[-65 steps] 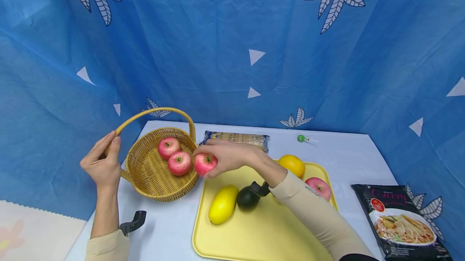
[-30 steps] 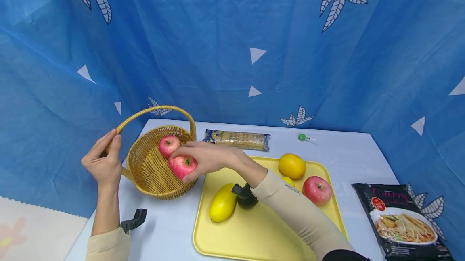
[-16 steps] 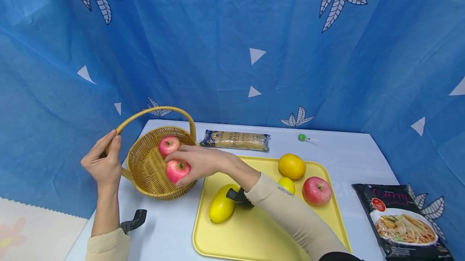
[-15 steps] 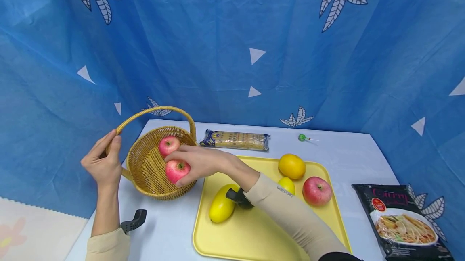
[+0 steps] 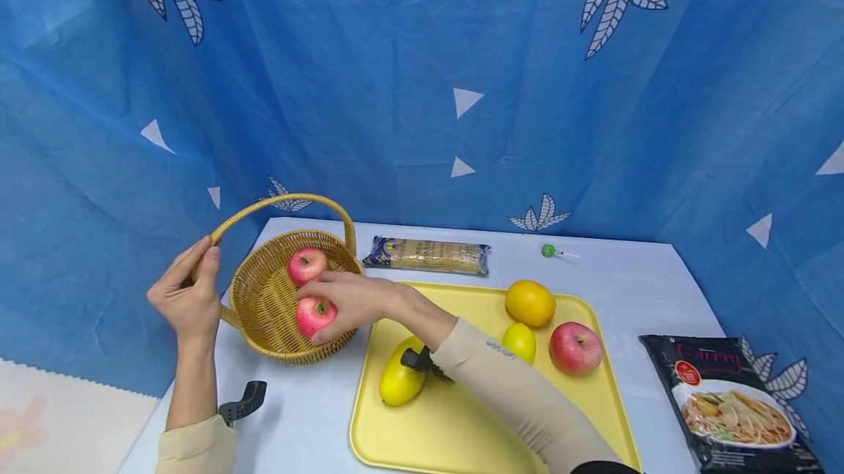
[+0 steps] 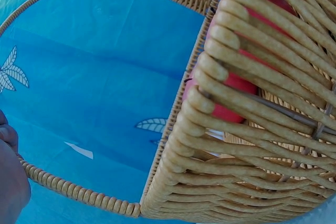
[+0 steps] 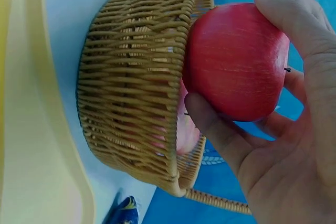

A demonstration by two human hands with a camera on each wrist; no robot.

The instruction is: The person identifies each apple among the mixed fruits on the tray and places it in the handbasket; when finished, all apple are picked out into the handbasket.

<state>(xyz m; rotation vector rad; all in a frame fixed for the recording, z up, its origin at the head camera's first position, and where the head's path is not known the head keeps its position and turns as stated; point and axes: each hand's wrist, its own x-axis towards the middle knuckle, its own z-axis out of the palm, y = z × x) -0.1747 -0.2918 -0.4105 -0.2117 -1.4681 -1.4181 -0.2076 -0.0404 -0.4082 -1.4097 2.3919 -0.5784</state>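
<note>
My left hand [image 5: 187, 294] grips the arched handle [image 5: 283, 199] of a round wicker basket [image 5: 267, 305]. With thumb and fingers round it, my right hand [image 5: 359, 300] holds a red apple [image 5: 315, 316] over the basket's opening. Seen from the right wrist, that apple [image 7: 236, 61] is right at the rim, above the basket wall [image 7: 131, 87]. A second apple [image 5: 307, 266] lies inside towards the back; another basket apple is hidden by the right hand in the head view. Red shows through the weave in the left wrist view.
A yellow tray [image 5: 455, 437] carries a mango-like yellow fruit [image 5: 401, 379], a lemon [image 5: 519, 342], an orange-yellow fruit [image 5: 530, 303] and an apple [image 5: 576, 348]. A dark round fruit there is mostly covered. Behind lie a noodle pack [image 5: 425, 255] and lollipop [image 5: 549, 250]; right, a curry bag [image 5: 732, 401].
My right hand has carried the apple left from beside the basket's right rim to over its opening, lately drifting slightly left and down. The left hand keeps its grip on the handle.
</note>
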